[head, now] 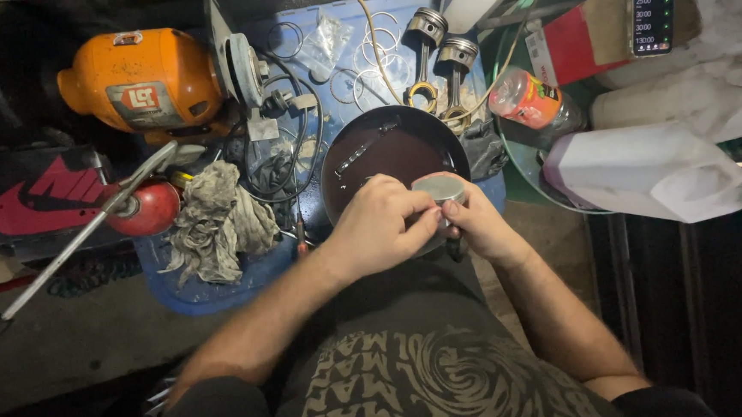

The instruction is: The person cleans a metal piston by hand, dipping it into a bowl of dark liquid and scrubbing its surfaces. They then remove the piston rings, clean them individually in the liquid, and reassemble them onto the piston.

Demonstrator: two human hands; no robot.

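Note:
Both hands hold a round grey metal piston [438, 189] over the near rim of a dark round pan [385, 152] filled with brownish liquid. My left hand [379, 225] wraps the piston's left side with the fingers curled. Pinching its right side with thumb and fingers is my right hand [478, 226]. A thin metal part lies in the pan's liquid. Beyond the pan lie two pistons with connecting rods [437, 54] and several loose thin rings [379, 53] on a blue surface.
An orange bench grinder [144, 81] stands at the back left, a dirty rag [217, 218] and a red-headed tool [143, 205] in front of it. A white plastic jug [643, 170] lies on its side at right, an orange bottle [527, 98] behind it, a phone [652, 2] propped up.

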